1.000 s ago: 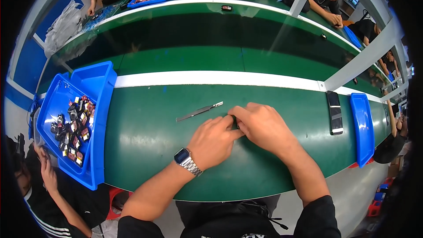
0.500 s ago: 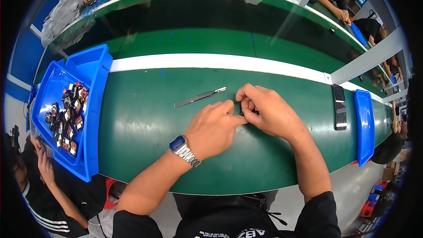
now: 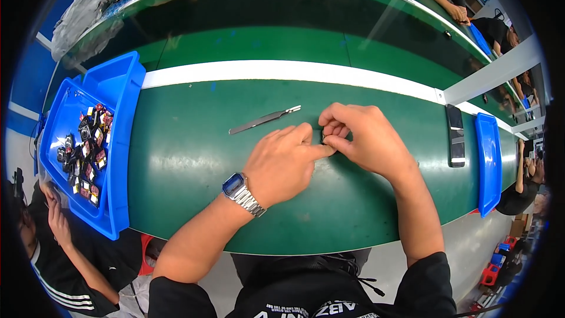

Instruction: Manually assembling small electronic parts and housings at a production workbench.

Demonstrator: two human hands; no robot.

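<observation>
Two hands in use: left hand [image 3: 281, 162] and right hand [image 3: 369, 138], together at the fingertips around one small dark part [image 3: 323, 136] over the table [image 3: 194, 200]. Fingers hide most of it — whether either hand clamps it, I cannot tell. Change noted: a second ago the right fingers covered that spot; now the forefinger stands off the left hand, exposing the part somewhat for handling. Counted: one tweezers [image 3: 265, 121], unheld; one phone [image 3: 455, 135]; three blue trays [image 3: 120, 200] — two overlapping left, one right. Modules [image 3: 88, 153]: too heaped to count.
</observation>
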